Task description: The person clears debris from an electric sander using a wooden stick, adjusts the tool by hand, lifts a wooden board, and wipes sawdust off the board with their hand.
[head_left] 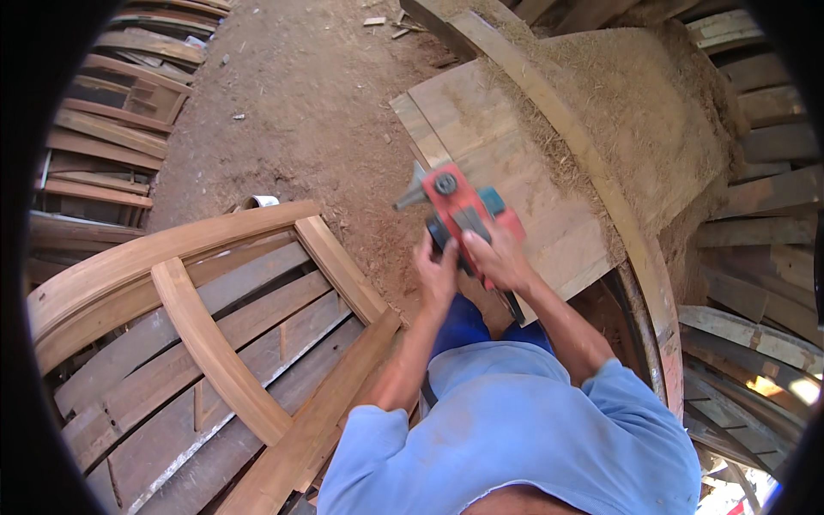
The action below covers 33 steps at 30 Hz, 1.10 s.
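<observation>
A red electric planer [451,190] with a grey chip spout and a teal part is in the middle of the view, slightly blurred. My right hand [499,259] is wrapped round its rear handle. At the planer's left side, my left hand [436,273] is closed about a black round part. The tool is over the near-left part of a wide pale wooden panel [481,129]. Whether its sole touches the wood is hidden under the body.
Shavings cover much of the panel around a long beam [566,120] lying across it. To my left stands a slatted wooden frame [223,352]. Boards are stacked at the far left [112,137] and right [764,189]. The ground [283,94] is brown dirt with scattered scraps.
</observation>
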Each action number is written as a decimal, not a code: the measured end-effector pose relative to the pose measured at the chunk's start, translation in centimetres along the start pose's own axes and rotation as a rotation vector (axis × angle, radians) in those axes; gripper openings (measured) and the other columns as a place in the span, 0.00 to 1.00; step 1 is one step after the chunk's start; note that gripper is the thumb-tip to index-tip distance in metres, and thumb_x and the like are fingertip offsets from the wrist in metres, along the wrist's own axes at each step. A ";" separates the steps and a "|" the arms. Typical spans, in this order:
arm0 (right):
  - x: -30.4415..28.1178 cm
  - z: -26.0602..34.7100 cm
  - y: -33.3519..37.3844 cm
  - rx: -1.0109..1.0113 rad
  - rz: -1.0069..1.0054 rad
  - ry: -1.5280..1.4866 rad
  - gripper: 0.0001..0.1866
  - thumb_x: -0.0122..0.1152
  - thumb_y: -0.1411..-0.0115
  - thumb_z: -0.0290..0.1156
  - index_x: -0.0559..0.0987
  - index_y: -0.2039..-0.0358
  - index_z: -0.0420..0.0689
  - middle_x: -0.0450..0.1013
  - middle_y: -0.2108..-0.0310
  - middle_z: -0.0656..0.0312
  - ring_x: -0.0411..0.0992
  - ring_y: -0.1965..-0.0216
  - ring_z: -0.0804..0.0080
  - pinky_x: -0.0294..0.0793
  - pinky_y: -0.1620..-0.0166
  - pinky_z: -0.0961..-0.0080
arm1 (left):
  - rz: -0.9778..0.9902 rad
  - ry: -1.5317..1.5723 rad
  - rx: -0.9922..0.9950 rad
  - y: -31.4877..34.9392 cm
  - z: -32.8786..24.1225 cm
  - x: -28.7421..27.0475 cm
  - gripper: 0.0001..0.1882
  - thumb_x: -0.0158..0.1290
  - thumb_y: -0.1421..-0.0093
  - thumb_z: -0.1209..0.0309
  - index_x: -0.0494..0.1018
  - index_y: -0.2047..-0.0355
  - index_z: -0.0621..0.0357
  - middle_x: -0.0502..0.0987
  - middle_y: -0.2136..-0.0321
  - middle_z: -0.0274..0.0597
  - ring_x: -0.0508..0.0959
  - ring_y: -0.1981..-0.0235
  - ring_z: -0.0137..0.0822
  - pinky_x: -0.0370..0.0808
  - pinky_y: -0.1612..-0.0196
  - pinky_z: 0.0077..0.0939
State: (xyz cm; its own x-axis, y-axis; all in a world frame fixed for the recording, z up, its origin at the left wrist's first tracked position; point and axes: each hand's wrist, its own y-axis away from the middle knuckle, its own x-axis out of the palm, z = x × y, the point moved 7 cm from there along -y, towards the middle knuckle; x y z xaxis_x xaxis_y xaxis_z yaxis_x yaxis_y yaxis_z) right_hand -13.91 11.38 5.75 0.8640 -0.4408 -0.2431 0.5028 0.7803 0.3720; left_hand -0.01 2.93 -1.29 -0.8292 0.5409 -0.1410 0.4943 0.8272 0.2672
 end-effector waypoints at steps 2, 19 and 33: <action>-0.5 -1.9 4.1 0.017 0.003 -0.035 0.24 0.56 0.33 0.49 0.78 0.61 0.36 0.76 0.70 0.42 0.77 0.67 0.47 0.75 0.61 0.56 | -0.013 -0.180 -0.061 4.3 0.7 0.6 0.30 0.64 0.37 0.62 0.72 0.38 0.63 0.73 0.62 0.42 0.76 0.63 0.34 0.75 0.61 0.31; 0.8 4.7 -10.7 -0.035 -0.048 0.026 0.32 0.58 0.35 0.55 0.75 0.67 0.30 0.75 0.73 0.36 0.78 0.68 0.42 0.74 0.64 0.54 | -0.038 0.212 -0.023 -10.6 -3.9 -1.8 0.22 0.62 0.34 0.68 0.75 0.43 0.66 0.77 0.57 0.40 0.80 0.61 0.28 0.79 0.56 0.25; 2.2 11.5 -23.2 -0.303 -0.146 0.114 0.21 0.53 0.29 0.45 0.76 0.67 0.37 0.74 0.75 0.50 0.75 0.74 0.53 0.73 0.68 0.59 | -0.043 0.097 0.115 -25.0 -7.3 -5.5 0.18 0.61 0.34 0.66 0.79 0.49 0.65 0.84 0.60 0.42 0.81 0.62 0.28 0.78 0.59 0.27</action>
State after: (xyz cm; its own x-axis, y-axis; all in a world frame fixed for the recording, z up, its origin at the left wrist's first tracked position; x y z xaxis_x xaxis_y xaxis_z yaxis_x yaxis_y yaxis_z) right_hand -23.33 -12.79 6.94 0.7668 -0.5183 -0.3786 0.5754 0.8164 0.0478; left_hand -9.69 -21.83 -0.18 -0.8689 0.4919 -0.0562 0.4795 0.8644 0.1516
